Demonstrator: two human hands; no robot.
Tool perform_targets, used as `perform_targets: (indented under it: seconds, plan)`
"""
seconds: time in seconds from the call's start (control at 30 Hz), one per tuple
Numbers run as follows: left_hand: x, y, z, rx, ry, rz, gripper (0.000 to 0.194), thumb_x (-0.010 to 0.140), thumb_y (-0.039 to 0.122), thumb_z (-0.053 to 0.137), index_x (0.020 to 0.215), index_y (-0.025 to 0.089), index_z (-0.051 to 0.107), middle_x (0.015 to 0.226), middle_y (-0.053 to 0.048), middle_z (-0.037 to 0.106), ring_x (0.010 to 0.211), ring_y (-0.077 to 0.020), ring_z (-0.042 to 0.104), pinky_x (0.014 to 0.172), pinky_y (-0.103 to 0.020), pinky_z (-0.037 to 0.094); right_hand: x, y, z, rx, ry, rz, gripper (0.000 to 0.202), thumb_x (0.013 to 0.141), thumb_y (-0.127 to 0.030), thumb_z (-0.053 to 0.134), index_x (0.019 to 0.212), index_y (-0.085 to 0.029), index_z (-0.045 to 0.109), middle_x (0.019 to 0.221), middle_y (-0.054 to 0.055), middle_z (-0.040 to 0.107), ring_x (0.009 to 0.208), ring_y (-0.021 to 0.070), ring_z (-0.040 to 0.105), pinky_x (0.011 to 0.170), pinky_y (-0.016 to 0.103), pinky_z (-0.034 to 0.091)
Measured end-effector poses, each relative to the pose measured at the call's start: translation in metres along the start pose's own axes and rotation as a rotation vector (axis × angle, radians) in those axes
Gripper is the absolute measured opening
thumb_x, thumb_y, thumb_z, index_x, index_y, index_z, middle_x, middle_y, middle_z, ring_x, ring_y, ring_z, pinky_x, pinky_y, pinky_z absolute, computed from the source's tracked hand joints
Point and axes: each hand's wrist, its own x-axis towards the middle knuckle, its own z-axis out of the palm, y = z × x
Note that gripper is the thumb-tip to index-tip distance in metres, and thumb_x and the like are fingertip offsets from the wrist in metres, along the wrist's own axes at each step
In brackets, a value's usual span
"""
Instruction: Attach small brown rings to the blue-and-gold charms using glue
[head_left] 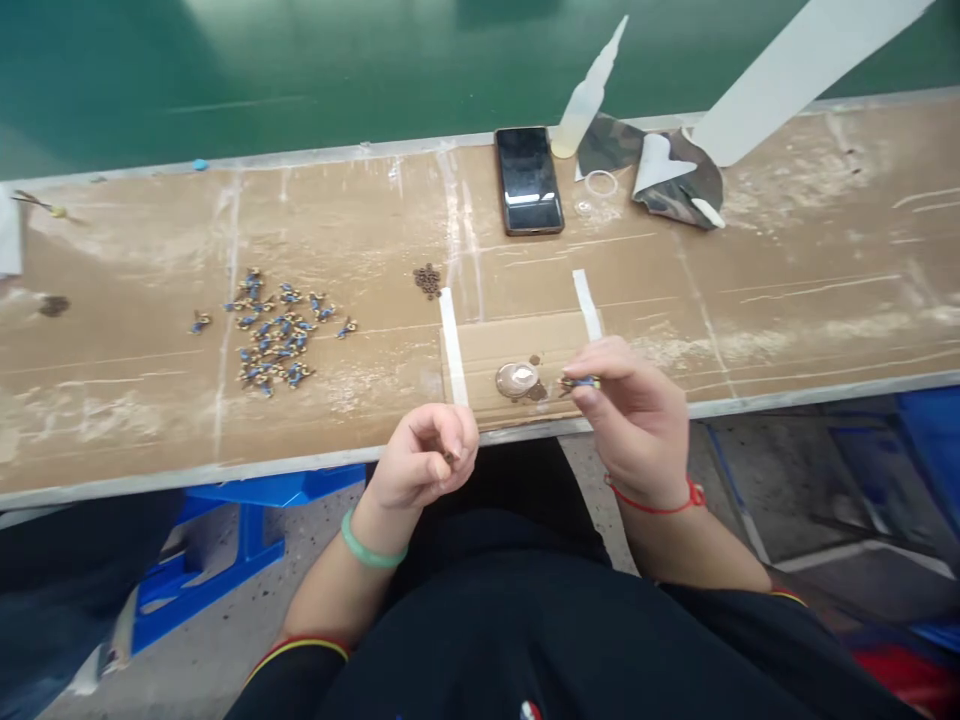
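Observation:
My right hand (637, 420) pinches a small blue-and-gold figure (581, 382) between thumb and fingertips, above the cardboard pad (491, 345). Close to its left, a small oval dish (517, 379) with a shiny, clear-looking surface sits on the pad beside dark stains. My left hand (427, 455) is closed at the table's front edge, thumb and forefinger together on a tiny brown piece (448, 458), mostly hidden by the fingers. A loose heap of similar blue-and-gold figures (277, 335) lies on the left, and a little pile of brown rings (427, 281) lies behind the pad.
White tape strips (452, 345) run along the pad's sides. At the back are a phone (529, 180), a nozzle bottle (585, 105) and a crumpled camouflage-patterned piece (675, 180). A white panel (802, 80) leans at the right. Blue stool (251, 540) below left.

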Motion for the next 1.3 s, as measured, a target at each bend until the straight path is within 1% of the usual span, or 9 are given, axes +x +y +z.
perform_targets:
  seconds: [0.1, 0.2, 0.37, 0.53, 0.67, 0.87, 1.1, 1.2, 1.3]
  plan:
    - [-0.003, -0.012, -0.006, -0.010, -0.007, -0.015, 0.033, 0.088, 0.032, 0.097, 0.079, 0.016, 0.070, 0.073, 0.005, 0.054, 0.043, -0.0003, 0.035, 0.038, -0.012, 0.031, 0.003, 0.006, -0.011, -0.179, -0.146, 0.045, 0.011, 0.103, -0.039, 0.078, 0.103, -0.033, 0.088, 0.091, 0.004, 0.069, 0.091, 0.0244, 0.066, 0.087, 0.045, 0.060]
    - [-0.006, -0.021, -0.011, 0.000, 0.000, -0.011, 0.030, 0.088, 0.031, 0.098, 0.081, 0.016, 0.073, 0.074, 0.005, 0.056, 0.044, -0.0001, 0.036, 0.039, -0.012, 0.032, 0.004, 0.011, -0.013, -0.238, -0.219, 0.061, 0.013, 0.104, -0.039, 0.076, 0.103, -0.033, 0.088, 0.094, 0.005, 0.067, 0.095, 0.0248, 0.064, 0.092, 0.047, 0.058]
    - [-0.009, -0.027, -0.016, 0.042, 0.039, -0.040, 0.038, 0.083, 0.037, 0.101, 0.079, 0.015, 0.070, 0.075, 0.004, 0.059, 0.044, -0.0001, 0.041, 0.040, -0.014, 0.035, 0.004, 0.016, -0.010, -0.282, -0.249, 0.034, 0.013, 0.105, -0.037, 0.075, 0.107, -0.033, 0.087, 0.098, 0.005, 0.067, 0.099, 0.0257, 0.064, 0.096, 0.049, 0.055]
    - [-0.008, -0.028, -0.015, 0.016, 0.015, -0.029, 0.037, 0.083, 0.035, 0.102, 0.079, 0.015, 0.071, 0.076, 0.004, 0.060, 0.044, -0.0001, 0.044, 0.040, -0.013, 0.035, 0.004, 0.017, -0.009, -0.293, -0.248, -0.019, 0.012, 0.106, -0.034, 0.074, 0.108, -0.033, 0.086, 0.097, 0.005, 0.068, 0.097, 0.0252, 0.063, 0.092, 0.047, 0.054]
    - [-0.008, -0.029, -0.014, 0.010, 0.045, -0.042, 0.040, 0.080, 0.037, 0.104, 0.077, 0.014, 0.071, 0.074, 0.004, 0.060, 0.043, -0.0006, 0.045, 0.039, -0.013, 0.034, 0.004, 0.016, -0.008, -0.314, -0.257, -0.011, 0.013, 0.105, -0.036, 0.074, 0.106, -0.032, 0.087, 0.095, 0.005, 0.068, 0.095, 0.0254, 0.063, 0.092, 0.048, 0.053]
    - [-0.010, -0.030, -0.016, 0.017, 0.070, -0.068, 0.041, 0.076, 0.038, 0.105, 0.075, 0.014, 0.072, 0.074, 0.003, 0.062, 0.042, -0.0008, 0.043, 0.039, -0.014, 0.035, 0.005, 0.011, -0.014, -0.360, -0.233, -0.073, 0.012, 0.104, -0.032, 0.075, 0.106, -0.034, 0.086, 0.094, 0.004, 0.069, 0.093, 0.0245, 0.063, 0.088, 0.045, 0.053]
    - [-0.010, -0.032, -0.015, 0.000, 0.115, -0.060, 0.037, 0.077, 0.036, 0.104, 0.078, 0.015, 0.074, 0.075, 0.002, 0.064, 0.042, -0.0006, 0.040, 0.039, -0.015, 0.035, 0.004, 0.011, -0.017, -0.402, -0.216, -0.091, 0.011, 0.103, -0.031, 0.075, 0.104, -0.033, 0.086, 0.089, 0.004, 0.070, 0.089, 0.0247, 0.064, 0.086, 0.046, 0.053]
    - [-0.006, -0.031, -0.008, 0.008, 0.177, -0.036, 0.033, 0.078, 0.033, 0.103, 0.080, 0.015, 0.076, 0.073, 0.003, 0.063, 0.042, -0.0005, 0.041, 0.039, -0.013, 0.035, -0.001, 0.007, -0.010, -0.316, -0.112, -0.018, 0.009, 0.102, -0.030, 0.077, 0.104, -0.032, 0.085, 0.090, 0.004, 0.069, 0.089, 0.0240, 0.064, 0.085, 0.044, 0.053]
    - [0.002, -0.031, 0.003, 0.055, 0.252, -0.008, 0.031, 0.079, 0.032, 0.103, 0.082, 0.016, 0.076, 0.075, 0.004, 0.064, 0.043, -0.0006, 0.044, 0.039, -0.013, 0.037, -0.007, -0.003, 0.005, -0.040, 0.082, 0.076, 0.014, 0.106, -0.040, 0.074, 0.100, -0.030, 0.082, 0.091, 0.004, 0.068, 0.087, 0.0231, 0.067, 0.080, 0.042, 0.058]
